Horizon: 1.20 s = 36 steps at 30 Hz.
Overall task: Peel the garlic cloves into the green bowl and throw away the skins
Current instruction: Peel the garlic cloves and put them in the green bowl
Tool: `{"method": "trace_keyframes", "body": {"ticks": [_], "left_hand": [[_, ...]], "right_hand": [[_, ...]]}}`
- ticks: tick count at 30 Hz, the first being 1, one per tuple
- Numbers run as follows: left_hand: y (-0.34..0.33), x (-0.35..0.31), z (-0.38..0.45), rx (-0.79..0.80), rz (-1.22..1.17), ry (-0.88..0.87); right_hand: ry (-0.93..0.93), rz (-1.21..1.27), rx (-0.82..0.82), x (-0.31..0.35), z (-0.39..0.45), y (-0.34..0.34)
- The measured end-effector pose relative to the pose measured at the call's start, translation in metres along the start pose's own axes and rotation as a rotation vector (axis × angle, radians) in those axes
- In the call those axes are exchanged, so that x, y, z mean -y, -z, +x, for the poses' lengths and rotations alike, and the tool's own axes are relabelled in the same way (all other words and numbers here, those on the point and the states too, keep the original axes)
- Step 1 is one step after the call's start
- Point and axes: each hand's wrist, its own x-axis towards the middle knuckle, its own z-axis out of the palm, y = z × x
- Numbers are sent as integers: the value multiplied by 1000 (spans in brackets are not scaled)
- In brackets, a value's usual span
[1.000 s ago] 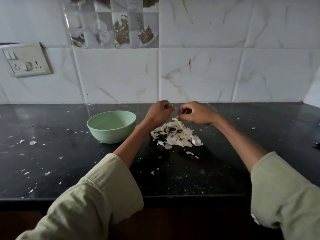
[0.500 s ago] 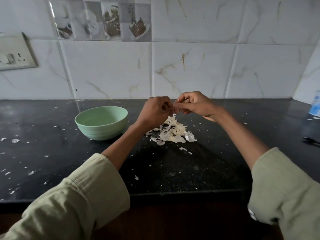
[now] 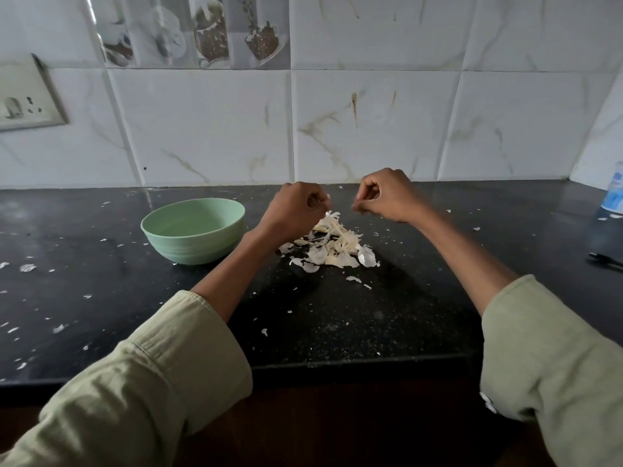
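My left hand [image 3: 296, 212] is curled above the black counter [image 3: 337, 318] and pinches a garlic clove [image 3: 324, 199], of which only a pale tip shows. A little to the right, my right hand [image 3: 387, 197] is curled too, its fingertips pinched on a tiny pale bit of garlic skin. Below and between both hands lies a heap of white garlic skins [image 3: 333, 249]. The green bowl [image 3: 192, 246] stands left of my left hand; the part of its inside that I see shows no cloves.
Small skin flakes [image 3: 28, 267] are scattered over the left of the counter. At the right edge stand a white-and-blue bottle [image 3: 614, 193] and a dark pen-like object [image 3: 605, 260]. A wall socket [image 3: 28, 99] is at the left, with the tiled wall just behind.
My hands, which were joined over the skin heap, have pulled apart; the right hand moved right and slightly up. The camera has also shifted.
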Motion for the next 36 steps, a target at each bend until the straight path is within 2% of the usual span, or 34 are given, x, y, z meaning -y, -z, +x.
{"method": "trace_keyframes", "body": {"ticks": [3, 4, 5, 8, 9, 12, 16, 17, 20, 22, 28, 30, 33, 36], "left_hand": [[1, -3, -3, -6, 31, 12], [1, -4, -3, -4, 42, 20], [1, -6, -4, -3, 50, 29], [4, -6, -3, -18, 52, 56], [4, -6, -3, -21, 56, 60], [1, -6, -4, 5, 76, 43], [-2, -1, -3, 29, 107, 43], [-1, -1, -3, 31, 115, 57], [3, -1, -4, 64, 89, 131], [2, -5, -9, 131, 22, 162], [-12, -2, -5, 483, -82, 200], [-19, 3, 0, 534, -77, 172], [-18, 0, 5, 387, -85, 111], [-11, 0, 5, 241, -159, 57]], "right_hand": [[56, -83, -197, 7, 3, 4], [64, -102, -216, 8, 3, 4], [55, -140, -166, 6, 5, 2], [-15, -347, 263, 3, 3, -12], [-25, -373, 324, 2, 2, -14], [-19, -340, 254, 3, -1, -13], [19, -302, -17, 2, 2, -9], [16, -331, 3, 3, 2, -8], [-36, -470, 317, 9, -2, -10], [-60, -501, 341, 5, -3, -9], [-74, -394, 239, 2, -7, -10], [-70, -311, 217, 5, -5, -12], [-59, -175, 142, 8, -3, -12], [-108, 94, 128, 2, -1, -9]]}}
